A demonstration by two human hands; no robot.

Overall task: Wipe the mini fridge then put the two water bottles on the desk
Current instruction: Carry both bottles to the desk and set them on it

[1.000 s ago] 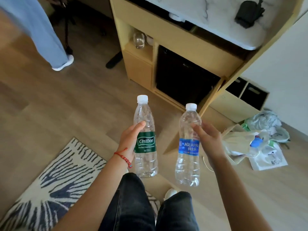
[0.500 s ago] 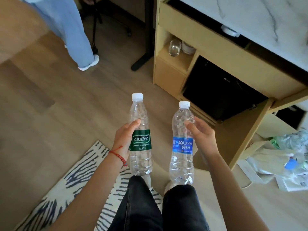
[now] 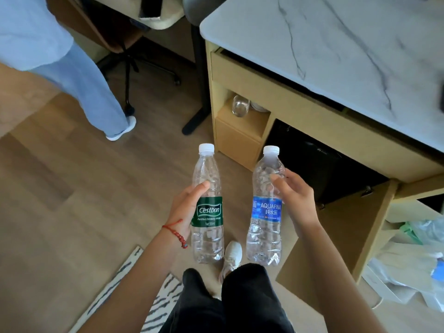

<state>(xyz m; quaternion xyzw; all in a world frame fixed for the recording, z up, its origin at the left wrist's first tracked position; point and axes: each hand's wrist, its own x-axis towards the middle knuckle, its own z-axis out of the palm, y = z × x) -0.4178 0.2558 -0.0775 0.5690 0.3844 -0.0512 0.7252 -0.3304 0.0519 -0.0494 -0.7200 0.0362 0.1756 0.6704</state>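
Note:
I hold two clear water bottles upright in front of me above the wooden floor. My left hand (image 3: 186,207) grips the green-labelled bottle (image 3: 208,212) at its middle. My right hand (image 3: 296,200) grips the blue-labelled bottle (image 3: 265,212) around its upper body. Both have white caps. The black mini fridge (image 3: 319,169) sits inside the wooden cabinet to the right, with the cabinet door (image 3: 341,239) swung open. A white marble top (image 3: 336,51) covers the cabinet. Part of a desk (image 3: 158,22) shows at the top, left of the cabinet.
Another person in light blue trousers (image 3: 79,75) stands at the upper left beside an office chair (image 3: 127,68). A glass (image 3: 240,105) sits on a cabinet shelf. Plastic bags and papers (image 3: 413,260) lie on the floor at right. A striped rug (image 3: 129,292) is at the bottom left.
The view has shifted left and closer to the cabinet, so the marble top and the desk now fill the top. Both bottles stay gripped in my hands.

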